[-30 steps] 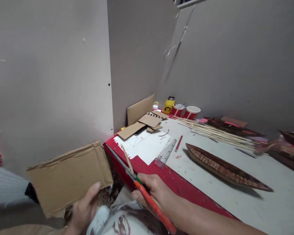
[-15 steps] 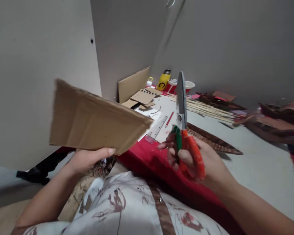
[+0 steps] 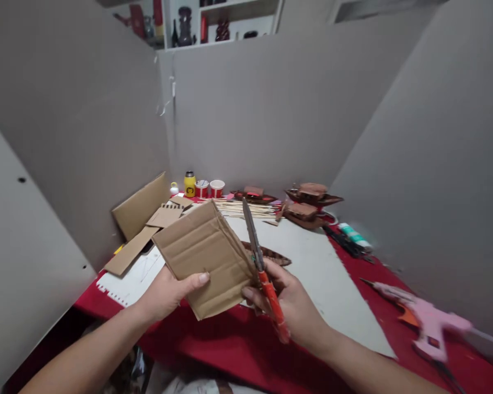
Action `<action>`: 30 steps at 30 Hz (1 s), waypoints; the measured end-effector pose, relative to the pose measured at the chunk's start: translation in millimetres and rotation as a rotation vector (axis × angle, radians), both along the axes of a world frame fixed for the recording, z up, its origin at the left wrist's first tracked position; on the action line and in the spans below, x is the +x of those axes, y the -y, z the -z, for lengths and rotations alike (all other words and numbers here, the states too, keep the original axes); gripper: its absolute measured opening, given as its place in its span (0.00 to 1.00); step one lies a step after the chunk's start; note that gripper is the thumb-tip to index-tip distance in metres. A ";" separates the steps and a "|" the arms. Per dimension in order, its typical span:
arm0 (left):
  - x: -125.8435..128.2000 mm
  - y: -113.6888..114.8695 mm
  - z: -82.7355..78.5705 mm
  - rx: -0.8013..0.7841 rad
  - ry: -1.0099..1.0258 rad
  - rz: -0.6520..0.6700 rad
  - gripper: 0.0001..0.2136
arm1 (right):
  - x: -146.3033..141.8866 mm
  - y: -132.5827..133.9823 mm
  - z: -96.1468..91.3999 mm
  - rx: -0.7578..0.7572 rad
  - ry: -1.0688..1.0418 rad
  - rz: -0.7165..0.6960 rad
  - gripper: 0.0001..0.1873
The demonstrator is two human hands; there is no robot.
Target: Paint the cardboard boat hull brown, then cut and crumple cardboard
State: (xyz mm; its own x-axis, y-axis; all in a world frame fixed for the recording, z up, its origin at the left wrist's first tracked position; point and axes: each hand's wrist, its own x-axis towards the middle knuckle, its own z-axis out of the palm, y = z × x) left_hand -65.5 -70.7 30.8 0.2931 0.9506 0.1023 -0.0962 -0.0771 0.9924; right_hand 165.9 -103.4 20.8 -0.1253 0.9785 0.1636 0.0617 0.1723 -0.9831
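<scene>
My left hand (image 3: 164, 293) grips a folded-looking piece of brown cardboard (image 3: 207, 254) from its lower left, thumb on the front face. In my right hand (image 3: 291, 301) is a pair of scissors (image 3: 251, 232) with orange handles, blades pointing up. They stand right beside the cardboard's right edge, and I cannot tell whether the blades touch it. The right fingertips are close to the cardboard's lower right corner. Partly hidden behind the scissors, a brown boat-shaped piece (image 3: 277, 255) lies on the white sheet (image 3: 332, 290).
Cardboard pieces (image 3: 133, 251) and a leaning cardboard panel (image 3: 143, 205) are at the left. Farther back are a yellow bottle (image 3: 189, 185), paper cups (image 3: 217, 188), thin sticks (image 3: 246, 209) and brown model boats (image 3: 312, 192). A pink glue gun (image 3: 431, 323) rests on the red cloth (image 3: 378, 273) at the right.
The view has swung right and up, bringing the glue gun and shelves into sight. The cardboard has turned and the scissors have come from well apart to beside its right edge.
</scene>
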 end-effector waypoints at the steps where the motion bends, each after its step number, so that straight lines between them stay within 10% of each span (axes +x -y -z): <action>1: 9.3 -6.6 -3.3 0.008 -0.005 0.014 0.30 | 6.0 -1.0 1.3 0.026 0.010 0.038 0.21; 12: 117.3 -55.1 4.9 0.062 0.114 0.041 0.27 | 61.7 7.1 8.2 0.159 0.027 0.414 0.18; 20: 102.4 -61.0 32.6 -0.109 0.109 0.038 0.24 | 68.5 -15.6 14.0 -0.066 -0.289 0.345 0.29; 30: 98.4 -49.1 30.8 -0.106 0.103 0.149 0.24 | 74.4 -16.1 22.1 0.031 -0.441 0.383 0.30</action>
